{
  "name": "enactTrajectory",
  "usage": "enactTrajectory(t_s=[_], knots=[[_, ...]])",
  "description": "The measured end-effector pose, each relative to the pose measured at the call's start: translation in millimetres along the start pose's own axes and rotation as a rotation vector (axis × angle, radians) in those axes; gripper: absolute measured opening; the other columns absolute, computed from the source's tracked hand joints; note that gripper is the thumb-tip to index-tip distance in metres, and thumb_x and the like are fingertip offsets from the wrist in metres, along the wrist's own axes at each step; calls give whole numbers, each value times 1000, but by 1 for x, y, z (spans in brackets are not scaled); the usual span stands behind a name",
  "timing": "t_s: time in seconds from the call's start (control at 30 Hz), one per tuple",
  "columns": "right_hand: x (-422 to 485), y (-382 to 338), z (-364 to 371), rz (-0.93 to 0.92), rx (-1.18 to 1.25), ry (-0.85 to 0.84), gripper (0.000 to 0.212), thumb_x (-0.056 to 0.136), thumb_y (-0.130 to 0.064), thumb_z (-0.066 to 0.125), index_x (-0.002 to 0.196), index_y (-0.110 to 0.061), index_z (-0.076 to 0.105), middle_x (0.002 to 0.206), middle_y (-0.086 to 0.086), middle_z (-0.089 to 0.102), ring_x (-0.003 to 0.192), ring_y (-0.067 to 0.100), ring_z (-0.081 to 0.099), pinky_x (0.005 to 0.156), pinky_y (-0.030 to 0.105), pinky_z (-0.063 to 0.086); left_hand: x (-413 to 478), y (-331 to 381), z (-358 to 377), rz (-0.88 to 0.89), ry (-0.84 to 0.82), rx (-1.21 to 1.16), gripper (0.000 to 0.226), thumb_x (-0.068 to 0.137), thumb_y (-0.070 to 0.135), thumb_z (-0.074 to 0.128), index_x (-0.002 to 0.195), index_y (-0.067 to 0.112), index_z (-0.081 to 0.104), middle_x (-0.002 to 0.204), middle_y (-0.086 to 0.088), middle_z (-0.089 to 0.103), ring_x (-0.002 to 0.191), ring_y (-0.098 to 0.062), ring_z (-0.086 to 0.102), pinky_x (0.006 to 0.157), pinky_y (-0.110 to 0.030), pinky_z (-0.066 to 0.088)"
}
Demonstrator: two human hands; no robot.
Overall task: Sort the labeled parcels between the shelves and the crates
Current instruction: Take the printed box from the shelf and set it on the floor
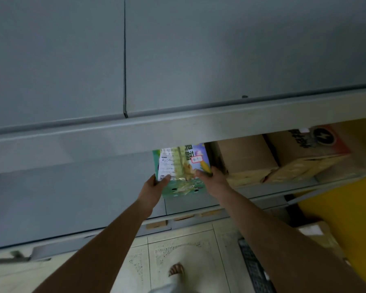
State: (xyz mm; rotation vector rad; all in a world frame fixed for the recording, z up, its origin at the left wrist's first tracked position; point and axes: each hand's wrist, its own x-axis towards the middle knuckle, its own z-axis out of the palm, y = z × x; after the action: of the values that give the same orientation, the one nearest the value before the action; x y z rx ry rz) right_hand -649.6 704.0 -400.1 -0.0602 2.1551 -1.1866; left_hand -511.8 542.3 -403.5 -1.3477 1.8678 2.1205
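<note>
A green printed parcel box (181, 166) with a white shipping label and a small red-edged sticker sits on a grey metal shelf (93, 187), its near end at the shelf's front edge. My left hand (155, 186) grips its near left corner, thumb on the label. My right hand (212, 178) grips its near right corner. The box's far end is hidden under the upper shelf's front beam (177, 132).
Right of the green box stand a plain brown carton (247, 159) and a carton with red and black print (311, 153). A yellow surface (347, 208) fills the right edge. Below are tiled floor (177, 250), a dark crate edge (254, 269) and my foot.
</note>
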Motion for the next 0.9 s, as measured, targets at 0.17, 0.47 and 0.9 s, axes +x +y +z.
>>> enactTrajectory(t_s=[0.17,0.47,0.9], knots=[[-65,14,-8,-200,70,25,43,89,-43,70,124,-19,60,116,2,68,103,21,64,87,34,51,-72,-4,-4,235,34,123,38,99,37,60,136,33,55,118,16,69,108,-1,63,97,-28,50],[-202,73,-48,-467,123,-16,41,96,-33,64,135,-27,56,116,-14,71,107,0,66,92,24,53,-228,-49,19,379,113,117,49,96,44,60,144,43,47,125,22,68,115,-3,65,98,-35,53],[-288,142,-115,-538,128,43,40,97,-33,63,135,-29,55,115,-17,72,105,0,67,91,31,55,-317,-95,81,474,94,118,54,94,41,59,146,34,47,126,20,68,117,-2,64,100,-32,52]])
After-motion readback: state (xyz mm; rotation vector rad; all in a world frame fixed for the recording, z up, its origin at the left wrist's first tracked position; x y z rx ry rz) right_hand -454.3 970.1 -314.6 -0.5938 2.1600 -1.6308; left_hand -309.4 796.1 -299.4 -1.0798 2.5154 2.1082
